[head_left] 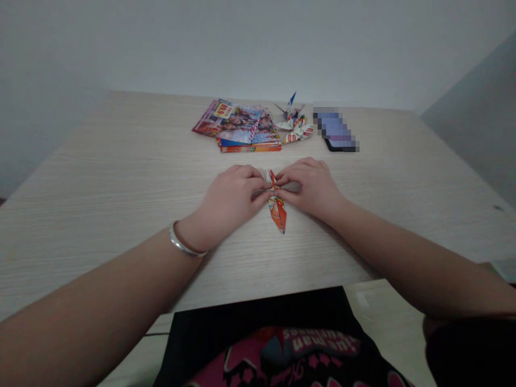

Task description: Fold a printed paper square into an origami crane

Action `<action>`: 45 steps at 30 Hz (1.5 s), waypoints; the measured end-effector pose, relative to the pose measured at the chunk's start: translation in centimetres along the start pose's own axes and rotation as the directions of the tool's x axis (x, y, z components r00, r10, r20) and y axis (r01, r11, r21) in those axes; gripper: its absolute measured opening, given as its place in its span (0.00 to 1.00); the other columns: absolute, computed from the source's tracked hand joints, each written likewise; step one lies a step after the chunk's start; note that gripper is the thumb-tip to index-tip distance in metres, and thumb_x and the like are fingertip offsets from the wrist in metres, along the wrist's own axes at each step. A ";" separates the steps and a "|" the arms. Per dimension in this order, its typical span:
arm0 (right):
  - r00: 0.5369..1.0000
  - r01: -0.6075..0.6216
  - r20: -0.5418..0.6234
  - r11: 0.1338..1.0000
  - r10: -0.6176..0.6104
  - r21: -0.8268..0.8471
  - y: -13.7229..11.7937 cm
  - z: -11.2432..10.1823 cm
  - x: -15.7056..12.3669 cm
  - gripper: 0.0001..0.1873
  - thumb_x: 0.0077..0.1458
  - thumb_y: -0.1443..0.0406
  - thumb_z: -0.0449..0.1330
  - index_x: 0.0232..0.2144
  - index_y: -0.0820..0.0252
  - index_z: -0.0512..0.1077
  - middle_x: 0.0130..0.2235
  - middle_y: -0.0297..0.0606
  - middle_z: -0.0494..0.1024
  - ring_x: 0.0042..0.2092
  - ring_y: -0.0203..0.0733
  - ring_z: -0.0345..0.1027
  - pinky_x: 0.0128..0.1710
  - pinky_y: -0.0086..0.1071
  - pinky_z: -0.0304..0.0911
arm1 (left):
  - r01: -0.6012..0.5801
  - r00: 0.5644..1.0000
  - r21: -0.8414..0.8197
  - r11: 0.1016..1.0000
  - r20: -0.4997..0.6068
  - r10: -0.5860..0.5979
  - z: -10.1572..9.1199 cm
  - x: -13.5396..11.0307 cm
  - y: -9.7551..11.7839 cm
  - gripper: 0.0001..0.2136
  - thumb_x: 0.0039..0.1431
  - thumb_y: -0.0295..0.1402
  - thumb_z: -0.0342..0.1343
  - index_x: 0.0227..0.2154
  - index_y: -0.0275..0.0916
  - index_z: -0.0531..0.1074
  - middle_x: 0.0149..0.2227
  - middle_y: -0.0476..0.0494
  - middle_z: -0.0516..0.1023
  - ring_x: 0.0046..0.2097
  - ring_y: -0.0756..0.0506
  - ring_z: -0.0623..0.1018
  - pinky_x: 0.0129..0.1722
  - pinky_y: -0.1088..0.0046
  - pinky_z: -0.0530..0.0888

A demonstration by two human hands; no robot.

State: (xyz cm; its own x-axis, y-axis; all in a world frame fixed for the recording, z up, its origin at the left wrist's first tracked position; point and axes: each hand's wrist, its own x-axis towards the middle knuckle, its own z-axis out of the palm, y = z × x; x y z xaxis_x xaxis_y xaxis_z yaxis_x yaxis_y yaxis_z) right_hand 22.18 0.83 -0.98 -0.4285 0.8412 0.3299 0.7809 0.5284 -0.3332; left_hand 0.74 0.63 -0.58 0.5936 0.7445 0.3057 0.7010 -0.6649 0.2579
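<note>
Between my two hands is a small folded paper piece [278,212], narrow and pointed at its near end, printed in orange and white. My left hand [237,193] pinches its left side between thumb and fingers. From the right, my right hand [312,185] pinches the same paper, with the fingertips of both hands almost meeting over its middle. The paper lies on or just above the tabletop, its near tip toward me. Fingertips cover its middle folds.
Beyond my hands, a stack of colourful printed sheets [242,126] lies on the pale wooden table [121,161]. To its right are several folded paper cranes [296,126], then a phone [334,129], partly pixelated. A wall [242,48] rises behind the table.
</note>
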 end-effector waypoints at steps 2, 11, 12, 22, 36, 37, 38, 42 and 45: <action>1.000 0.013 0.005 1.000 -0.013 -0.007 0.3 0.1 0.1 0.08 0.58 0.57 0.69 0.36 0.53 0.80 0.48 0.34 0.85 0.54 0.52 0.71 0.57 0.48 0.54 | 0.020 1.000 0.017 1.000 0.003 -0.020 0.0 -0.1 -0.1 0.12 0.67 0.37 0.57 0.43 0.38 0.83 0.48 0.37 0.82 0.50 0.37 0.79 0.55 0.55 0.75; 0.998 0.066 -0.010 0.995 -0.066 0.074 1.1 0.9 0.0 0.06 0.58 0.59 0.67 0.36 0.54 0.78 0.50 0.37 0.83 0.55 0.50 0.72 0.59 0.47 0.57 | 0.043 0.999 0.088 0.995 0.029 -0.046 0.0 -0.1 0.0 0.13 0.66 0.36 0.58 0.49 0.38 0.80 0.53 0.37 0.81 0.56 0.33 0.77 0.60 0.48 0.70; 0.998 0.068 -0.018 0.994 -0.067 0.085 1.2 0.9 0.0 0.06 0.58 0.58 0.67 0.36 0.53 0.78 0.50 0.37 0.83 0.55 0.50 0.73 0.60 0.48 0.57 | 0.037 0.999 0.086 0.996 0.029 -0.039 0.0 -0.1 0.0 0.13 0.66 0.35 0.58 0.49 0.37 0.80 0.54 0.37 0.81 0.56 0.33 0.76 0.60 0.49 0.70; 0.998 0.052 -0.024 0.998 -0.052 -0.032 0.4 0.4 -0.1 0.10 0.56 0.57 0.70 0.38 0.53 0.81 0.49 0.36 0.84 0.59 0.55 0.70 0.67 0.56 0.51 | 0.055 0.998 0.053 0.997 0.019 -0.056 0.4 -0.1 -0.1 0.18 0.66 0.36 0.57 0.55 0.35 0.76 0.56 0.34 0.79 0.58 0.32 0.75 0.62 0.48 0.68; 0.999 0.039 0.017 0.999 -0.039 0.007 0.2 0.2 -0.3 0.19 0.58 0.56 0.66 0.45 0.65 0.80 0.55 0.52 0.80 0.59 0.56 0.72 0.64 0.49 0.60 | 0.175 0.983 0.089 0.981 0.047 -0.179 0.3 -0.4 0.5 0.25 0.68 0.42 0.52 0.62 0.32 0.70 0.67 0.30 0.70 0.69 0.30 0.66 0.70 0.42 0.57; 0.998 0.053 0.024 0.998 -0.054 0.014 0.2 0.3 -0.3 0.20 0.57 0.56 0.66 0.45 0.64 0.80 0.56 0.52 0.80 0.59 0.55 0.71 0.64 0.49 0.60 | 0.181 0.982 0.080 0.980 0.047 -0.185 0.3 -0.4 0.5 0.26 0.68 0.42 0.52 0.63 0.31 0.69 0.67 0.30 0.70 0.69 0.30 0.66 0.70 0.43 0.57; 0.997 0.066 0.029 0.998 -0.066 0.022 0.3 0.3 -0.3 0.20 0.56 0.55 0.67 0.46 0.63 0.79 0.56 0.51 0.80 0.60 0.55 0.71 0.64 0.49 0.60 | 0.180 0.982 0.071 0.981 0.048 -0.184 0.3 -0.4 0.4 0.26 0.68 0.42 0.52 0.63 0.32 0.69 0.67 0.31 0.70 0.69 0.30 0.66 0.70 0.43 0.57; 0.994 0.097 0.037 0.992 -0.100 0.079 0.6 0.6 -0.2 0.17 0.56 0.59 0.67 0.46 0.61 0.79 0.56 0.51 0.80 0.60 0.54 0.71 0.64 0.51 0.60 | 0.158 0.986 0.017 0.987 0.040 -0.159 0.3 0.0 -0.2 0.23 0.64 0.44 0.55 0.54 0.33 0.73 0.62 0.29 0.74 0.64 0.30 0.70 0.66 0.46 0.63; 0.992 0.119 0.017 0.985 -0.122 0.124 0.9 0.8 -0.2 0.16 0.55 0.61 0.67 0.45 0.61 0.79 0.55 0.51 0.80 0.59 0.54 0.72 0.63 0.51 0.61 | 0.177 0.984 -0.105 0.979 0.029 -0.175 0.2 0.3 -0.9 0.17 0.60 0.44 0.59 0.44 0.34 0.74 0.52 0.30 0.79 0.55 0.32 0.76 0.58 0.49 0.71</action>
State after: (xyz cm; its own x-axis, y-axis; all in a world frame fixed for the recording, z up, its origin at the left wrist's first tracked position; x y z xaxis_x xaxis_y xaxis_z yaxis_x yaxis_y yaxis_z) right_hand 22.61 1.17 -2.01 -0.5287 0.7720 0.3528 0.6617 0.6352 -0.3984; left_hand 0.36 1.50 -0.92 0.4731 0.8506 0.2293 0.7496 -0.5254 0.4026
